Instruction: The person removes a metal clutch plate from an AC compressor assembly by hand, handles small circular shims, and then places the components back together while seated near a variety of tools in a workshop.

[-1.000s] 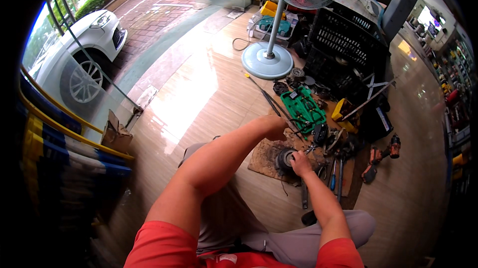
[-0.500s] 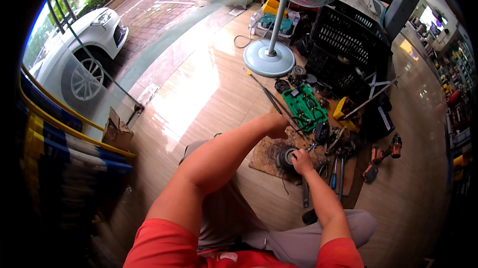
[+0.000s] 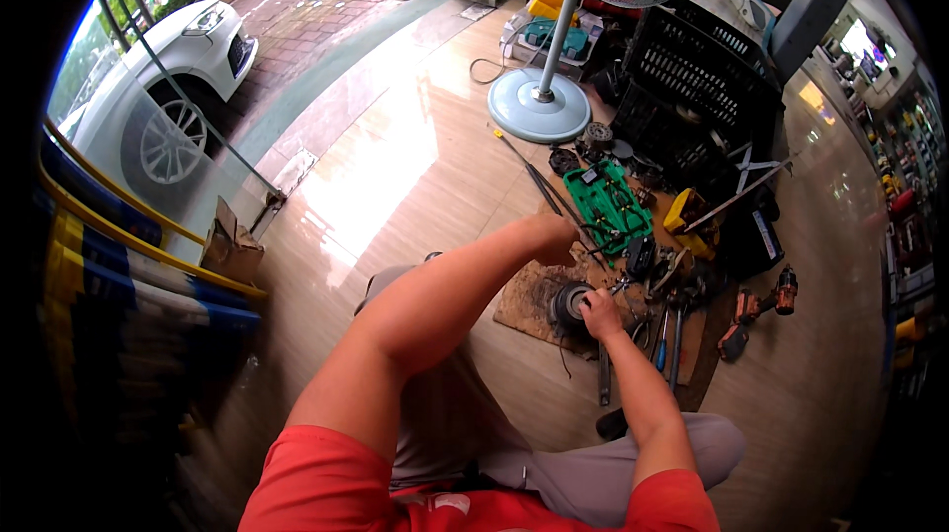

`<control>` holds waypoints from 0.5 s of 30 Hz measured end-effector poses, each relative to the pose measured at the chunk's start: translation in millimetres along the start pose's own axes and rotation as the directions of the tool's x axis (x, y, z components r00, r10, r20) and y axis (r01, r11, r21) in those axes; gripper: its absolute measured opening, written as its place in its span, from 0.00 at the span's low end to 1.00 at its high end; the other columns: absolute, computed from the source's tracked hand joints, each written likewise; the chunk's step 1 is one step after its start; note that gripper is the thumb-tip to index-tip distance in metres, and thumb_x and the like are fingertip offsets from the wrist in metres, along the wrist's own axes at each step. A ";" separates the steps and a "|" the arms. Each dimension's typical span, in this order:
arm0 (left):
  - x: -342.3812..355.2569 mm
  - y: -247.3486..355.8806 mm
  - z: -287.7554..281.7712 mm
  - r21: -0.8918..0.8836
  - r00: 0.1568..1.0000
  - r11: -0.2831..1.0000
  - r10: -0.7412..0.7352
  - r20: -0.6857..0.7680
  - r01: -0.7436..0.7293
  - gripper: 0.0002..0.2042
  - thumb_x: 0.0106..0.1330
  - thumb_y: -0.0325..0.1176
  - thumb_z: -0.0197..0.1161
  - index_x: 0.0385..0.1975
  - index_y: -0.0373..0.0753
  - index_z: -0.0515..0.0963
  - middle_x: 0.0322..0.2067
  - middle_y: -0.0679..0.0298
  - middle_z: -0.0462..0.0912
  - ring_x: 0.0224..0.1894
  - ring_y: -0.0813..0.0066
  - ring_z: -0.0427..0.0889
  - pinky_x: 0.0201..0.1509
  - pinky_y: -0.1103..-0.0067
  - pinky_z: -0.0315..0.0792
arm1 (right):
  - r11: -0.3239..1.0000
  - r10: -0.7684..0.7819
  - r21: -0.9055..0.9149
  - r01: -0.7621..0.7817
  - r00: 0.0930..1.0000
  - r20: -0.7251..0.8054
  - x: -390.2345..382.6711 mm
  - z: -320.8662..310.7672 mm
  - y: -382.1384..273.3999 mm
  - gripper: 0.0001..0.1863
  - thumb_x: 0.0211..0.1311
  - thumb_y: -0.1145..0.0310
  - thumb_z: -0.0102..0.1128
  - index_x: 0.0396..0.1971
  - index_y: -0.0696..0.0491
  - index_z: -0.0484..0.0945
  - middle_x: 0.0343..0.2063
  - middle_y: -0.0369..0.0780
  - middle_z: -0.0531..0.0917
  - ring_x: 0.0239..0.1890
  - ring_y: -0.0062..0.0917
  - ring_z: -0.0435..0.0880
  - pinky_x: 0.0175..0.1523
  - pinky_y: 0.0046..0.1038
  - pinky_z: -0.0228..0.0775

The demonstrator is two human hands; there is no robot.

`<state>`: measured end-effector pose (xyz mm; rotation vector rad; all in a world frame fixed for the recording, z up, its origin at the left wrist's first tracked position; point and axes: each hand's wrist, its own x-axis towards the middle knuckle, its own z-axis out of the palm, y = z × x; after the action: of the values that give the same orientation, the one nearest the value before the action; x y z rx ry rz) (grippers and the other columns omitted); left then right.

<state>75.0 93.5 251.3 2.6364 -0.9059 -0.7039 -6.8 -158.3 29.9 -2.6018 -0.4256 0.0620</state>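
A dark, round, ring-like part (image 3: 569,306) with a lighter centre sits on a stained brown board (image 3: 524,307) in front of me. My right hand (image 3: 600,315) is at the right side of this part, its fingers bent and closed on the part's upper face. Just beyond the part, my left hand (image 3: 556,239) hangs over the board's far edge, beside a green tray (image 3: 607,208) of tools. Its fingers point down and are mostly hidden behind the hand, so what they hold does not show. Right of the board lie a blue-handled tool (image 3: 662,352) and several dark metal tools.
An orange-and-black cordless drill (image 3: 759,310) lies on the floor at right. Black plastic crates (image 3: 704,67) and a yellow tool case (image 3: 682,211) stand behind the tools. Farther back is a fan's round base (image 3: 539,109). A cardboard box (image 3: 232,245) stands by the glass door.
The view has shifted slightly. My left hand has moved a little to the right, while my right hand stays on the round part.
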 end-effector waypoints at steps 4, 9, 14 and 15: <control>-3.8 1.4 -0.5 -0.020 1.000 1.000 0.011 -0.011 -0.011 0.25 0.58 0.47 0.65 0.51 0.38 0.77 0.44 0.48 0.82 0.49 0.49 0.80 0.52 0.62 0.73 | 0.999 0.047 -0.007 -0.047 0.997 0.065 0.2 -1.3 -5.2 0.11 0.59 0.66 0.62 0.39 0.54 0.75 0.38 0.49 0.73 0.44 0.47 0.75 0.47 0.45 0.69; -2.0 -3.1 2.7 -0.008 1.000 1.000 -0.003 0.000 0.003 0.25 0.58 0.47 0.65 0.51 0.38 0.77 0.44 0.48 0.82 0.49 0.49 0.80 0.52 0.62 0.73 | 0.998 -0.010 0.063 0.009 1.000 0.008 0.7 -5.5 -7.3 0.11 0.56 0.66 0.64 0.36 0.54 0.76 0.36 0.48 0.75 0.42 0.46 0.76 0.47 0.42 0.70; -2.4 3.2 -0.2 0.003 1.000 1.000 -0.017 0.025 0.017 0.27 0.59 0.48 0.65 0.54 0.39 0.76 0.46 0.49 0.82 0.51 0.50 0.79 0.53 0.63 0.73 | 0.998 0.059 0.013 -0.061 0.994 0.091 1.0 -6.6 -9.0 0.11 0.58 0.66 0.63 0.38 0.54 0.76 0.39 0.48 0.74 0.44 0.46 0.75 0.48 0.43 0.70; -2.2 3.4 0.8 0.006 1.000 1.000 -0.016 0.023 0.016 0.27 0.59 0.48 0.65 0.55 0.40 0.75 0.47 0.50 0.81 0.51 0.50 0.79 0.54 0.63 0.73 | 0.996 0.086 0.004 -0.087 0.991 0.106 1.3 -6.1 -10.8 0.11 0.59 0.66 0.63 0.39 0.54 0.76 0.39 0.48 0.74 0.44 0.46 0.75 0.48 0.43 0.70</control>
<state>71.4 92.2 252.8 2.6491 -0.8956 -0.7383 -8.0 -151.8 40.5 -2.6161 -0.3482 0.2320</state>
